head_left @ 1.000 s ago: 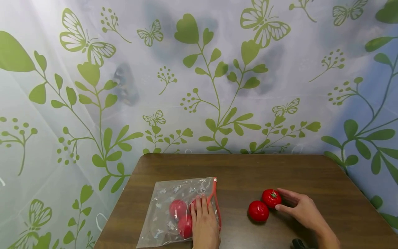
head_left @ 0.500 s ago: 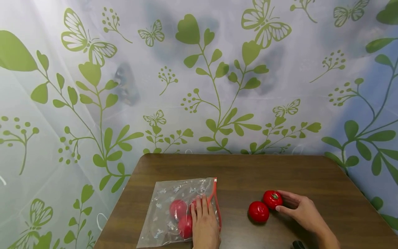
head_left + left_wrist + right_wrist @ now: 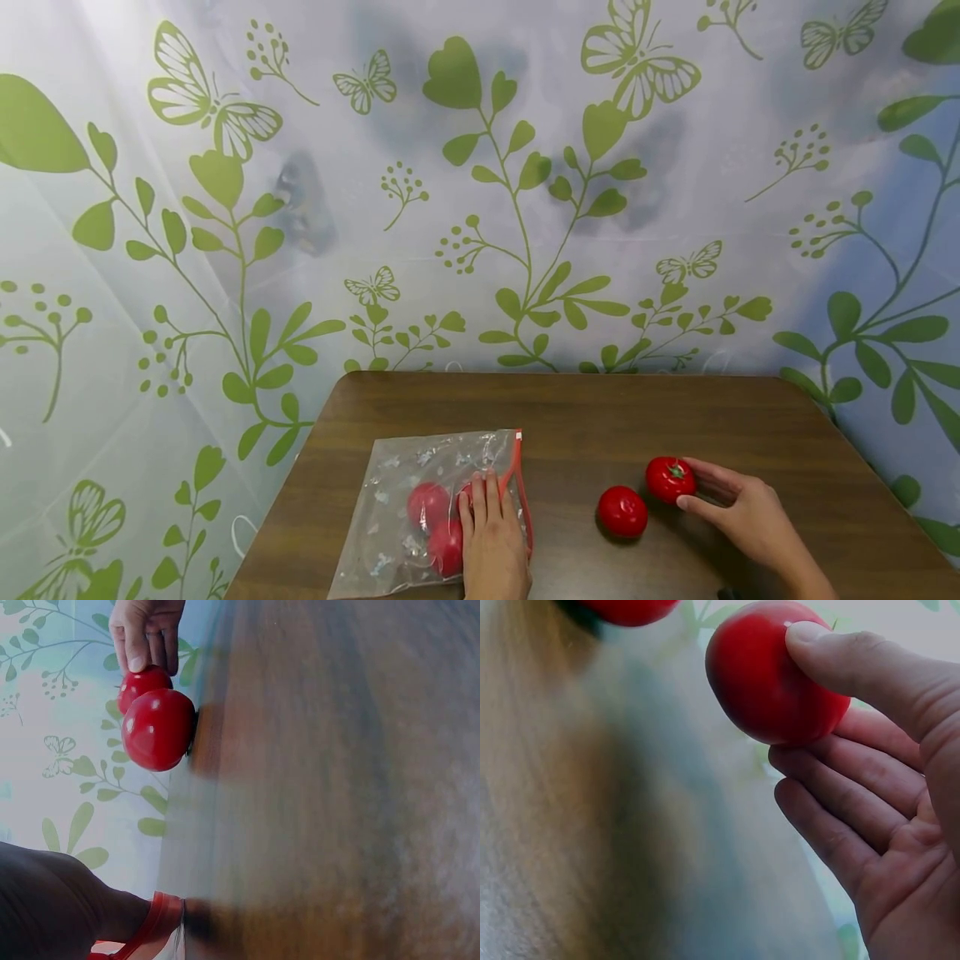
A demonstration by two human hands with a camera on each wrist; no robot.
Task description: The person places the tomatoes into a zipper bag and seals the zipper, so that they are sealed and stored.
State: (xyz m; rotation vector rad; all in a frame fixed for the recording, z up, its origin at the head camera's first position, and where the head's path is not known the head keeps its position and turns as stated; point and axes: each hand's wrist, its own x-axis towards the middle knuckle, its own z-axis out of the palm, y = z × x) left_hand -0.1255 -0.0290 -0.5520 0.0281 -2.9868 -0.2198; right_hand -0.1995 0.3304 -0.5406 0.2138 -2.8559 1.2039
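Observation:
My right hand (image 3: 757, 512) pinches a shiny red tomato (image 3: 670, 479) between thumb and fingers, its green top showing. The right wrist view shows the thumb (image 3: 840, 656) on one side of that tomato and fingers under the other. Just left of it, a second red tomato (image 3: 622, 512) sits on the table with a narrow gap between the two. My left hand (image 3: 495, 542) lies with straight fingers on a clear zip bag (image 3: 390, 500) with a red-edged opening. Inside the bag are red tomatoes (image 3: 428, 506), one partly hidden under the fingers.
A brown wooden table (image 3: 577, 417) bears everything. Behind it hangs a pale curtain (image 3: 465, 217) with green leaves and butterflies. A small dark object (image 3: 727, 593) shows at the bottom edge below the right forearm; its kind cannot be told.
The tomato in my right hand has shifted to the right with that hand, opening a gap from the other tomato. My left hand and the bag have stayed in place.

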